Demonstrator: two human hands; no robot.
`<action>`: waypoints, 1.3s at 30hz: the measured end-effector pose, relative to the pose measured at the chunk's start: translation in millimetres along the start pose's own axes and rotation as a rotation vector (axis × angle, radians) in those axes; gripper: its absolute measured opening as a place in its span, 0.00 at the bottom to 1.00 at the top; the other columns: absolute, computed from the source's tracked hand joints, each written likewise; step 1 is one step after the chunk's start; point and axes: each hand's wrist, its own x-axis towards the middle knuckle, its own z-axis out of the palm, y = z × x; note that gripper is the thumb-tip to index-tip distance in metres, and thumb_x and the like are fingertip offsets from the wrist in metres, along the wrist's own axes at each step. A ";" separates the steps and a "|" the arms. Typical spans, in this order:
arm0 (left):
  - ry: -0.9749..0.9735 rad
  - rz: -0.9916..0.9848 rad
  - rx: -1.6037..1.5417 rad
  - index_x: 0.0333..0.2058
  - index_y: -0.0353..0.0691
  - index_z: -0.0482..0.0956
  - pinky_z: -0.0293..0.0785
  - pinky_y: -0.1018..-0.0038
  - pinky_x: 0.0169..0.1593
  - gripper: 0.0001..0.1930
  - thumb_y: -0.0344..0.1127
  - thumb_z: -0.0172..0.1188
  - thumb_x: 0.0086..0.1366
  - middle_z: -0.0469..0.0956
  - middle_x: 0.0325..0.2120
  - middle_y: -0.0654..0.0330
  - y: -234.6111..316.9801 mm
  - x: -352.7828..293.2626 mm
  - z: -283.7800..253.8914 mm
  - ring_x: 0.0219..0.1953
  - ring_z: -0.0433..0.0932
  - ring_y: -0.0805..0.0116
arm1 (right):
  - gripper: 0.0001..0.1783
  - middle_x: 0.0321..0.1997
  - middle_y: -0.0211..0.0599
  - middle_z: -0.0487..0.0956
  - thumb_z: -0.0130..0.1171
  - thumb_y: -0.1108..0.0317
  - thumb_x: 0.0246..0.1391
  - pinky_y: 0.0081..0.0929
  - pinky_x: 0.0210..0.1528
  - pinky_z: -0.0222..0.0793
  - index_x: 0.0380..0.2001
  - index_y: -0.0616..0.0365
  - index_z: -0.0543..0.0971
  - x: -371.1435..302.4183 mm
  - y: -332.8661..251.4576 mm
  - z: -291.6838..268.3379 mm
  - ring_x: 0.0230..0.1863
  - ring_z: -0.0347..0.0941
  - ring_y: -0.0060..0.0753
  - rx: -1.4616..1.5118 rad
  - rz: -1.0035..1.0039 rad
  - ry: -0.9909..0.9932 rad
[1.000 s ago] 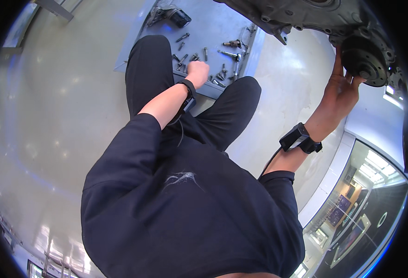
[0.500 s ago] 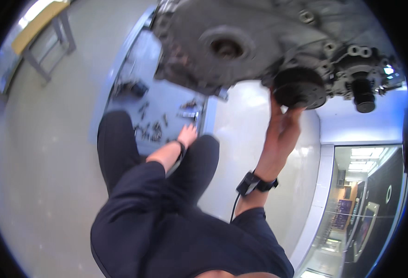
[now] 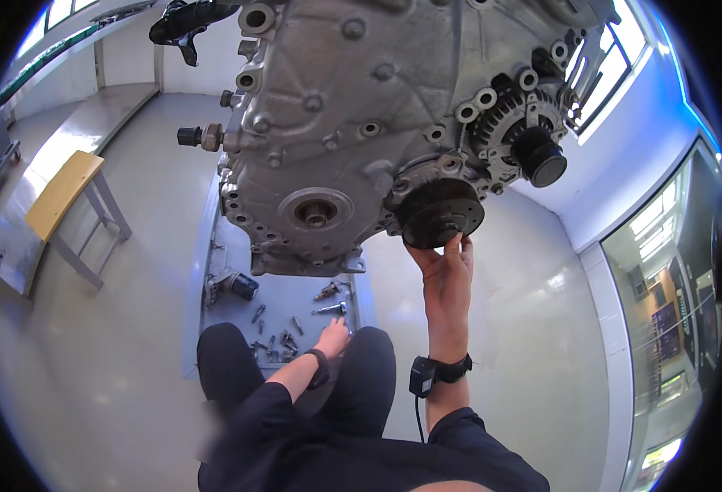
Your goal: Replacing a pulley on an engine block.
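A grey metal engine block [image 3: 336, 115] fills the upper middle. At its lower right is a black round pulley [image 3: 441, 215]. My right hand [image 3: 445, 283] grips this pulley from below, its fingertips by the hub and lower rim. Down at the right side of a blue-grey tray [image 3: 271, 295], my left hand [image 3: 334, 336] is low with fingers stretched out, near a silver bolt-like part [image 3: 329, 309]; nothing shows in it. Several loose bolts [image 3: 287, 343] and a dark cylindrical part [image 3: 238, 285] lie on the tray.
An alternator [image 3: 521, 139] with a black pulley sits on the engine's right. A sensor-like fitting [image 3: 201, 137] sticks out on its left. A yellow-topped stool [image 3: 66, 193] and a metal bench [image 3: 90, 123] stand at the left. A glass panel [image 3: 664, 312] is at the right.
The view has tilted up, so more of the engine shows and everything sits lower in the picture. My right hand stays at the pulley; my left hand remains by the tray.
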 end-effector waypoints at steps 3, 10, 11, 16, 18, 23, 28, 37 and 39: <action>0.134 -0.065 -0.294 0.32 0.33 0.80 0.77 0.53 0.46 0.10 0.33 0.64 0.54 0.78 0.40 0.49 -2.2 1.3 -43.5 0.43 0.78 0.45 | 0.26 0.57 0.51 0.71 0.50 0.59 0.68 0.49 0.58 0.76 0.58 0.65 0.58 0.9 0.1 2.6 0.54 0.76 0.54 0.003 -0.020 0.012; 0.039 -0.472 -1.288 0.31 0.34 0.74 0.79 0.70 0.31 0.09 0.34 0.54 0.67 0.80 0.28 0.54 -10.2 -48.6 -162.1 0.27 0.83 0.60 | 0.28 0.58 0.46 0.69 0.48 0.62 0.69 0.48 0.52 0.80 0.63 0.64 0.53 2.7 10.9 6.7 0.52 0.77 0.45 0.064 -0.010 0.073; 0.058 -0.555 -1.641 0.31 0.36 0.72 0.78 0.74 0.29 0.10 0.36 0.53 0.70 0.79 0.27 0.57 3.1 -58.9 -193.6 0.25 0.83 0.65 | 0.28 0.58 0.45 0.69 0.49 0.62 0.69 0.47 0.51 0.81 0.63 0.64 0.53 1.3 8.3 7.1 0.52 0.77 0.44 0.044 -0.026 0.097; 0.319 -0.521 -1.508 0.32 0.39 0.69 0.70 0.78 0.23 0.13 0.41 0.54 0.73 0.79 0.26 0.58 34.3 -101.1 -284.3 0.20 0.78 0.72 | 0.30 0.57 0.46 0.69 0.51 0.62 0.68 0.45 0.49 0.82 0.63 0.65 0.53 2.0 3.0 5.3 0.52 0.77 0.42 0.053 -0.044 0.090; 0.361 -0.416 -1.473 0.34 0.41 0.71 0.71 0.80 0.26 0.08 0.37 0.57 0.71 0.79 0.28 0.61 40.6 -110.6 -312.3 0.22 0.75 0.77 | 0.30 0.57 0.47 0.68 0.52 0.63 0.68 0.44 0.49 0.82 0.63 0.66 0.52 1.2 2.7 8.9 0.52 0.77 0.43 0.068 -0.038 0.113; 0.300 -0.210 -1.291 0.40 0.39 0.74 0.66 0.83 0.36 0.07 0.34 0.59 0.69 0.78 0.30 0.63 89.8 -118.2 -409.3 0.31 0.72 0.81 | 0.29 0.59 0.49 0.65 0.52 0.65 0.67 0.45 0.49 0.83 0.62 0.67 0.52 0.7 4.2 14.8 0.52 0.76 0.46 0.074 -0.027 0.122; 0.708 -0.015 -0.609 0.37 0.36 0.77 0.66 0.79 0.30 0.06 0.29 0.63 0.64 0.78 0.29 0.63 139.8 -96.7 -484.6 0.26 0.72 0.81 | 0.31 0.58 0.49 0.65 0.53 0.64 0.67 0.45 0.49 0.83 0.62 0.66 0.52 -2.1 1.2 16.4 0.52 0.76 0.46 0.106 -0.016 0.137; 1.266 0.244 0.099 0.33 0.35 0.81 0.70 0.75 0.27 0.08 0.25 0.70 0.54 0.78 0.28 0.58 148.8 -35.3 -508.6 0.21 0.75 0.70 | 0.32 0.60 0.48 0.63 0.55 0.66 0.66 0.43 0.48 0.83 0.63 0.66 0.51 -1.1 1.8 14.9 0.51 0.77 0.45 0.141 0.014 0.155; 1.288 0.222 0.112 0.33 0.35 0.81 0.70 0.76 0.27 0.09 0.26 0.71 0.54 0.79 0.27 0.59 143.4 -28.4 -505.7 0.22 0.77 0.71 | 0.33 0.60 0.48 0.63 0.55 0.66 0.65 0.42 0.48 0.83 0.63 0.66 0.50 -1.8 2.3 15.0 0.51 0.77 0.45 0.152 0.020 0.154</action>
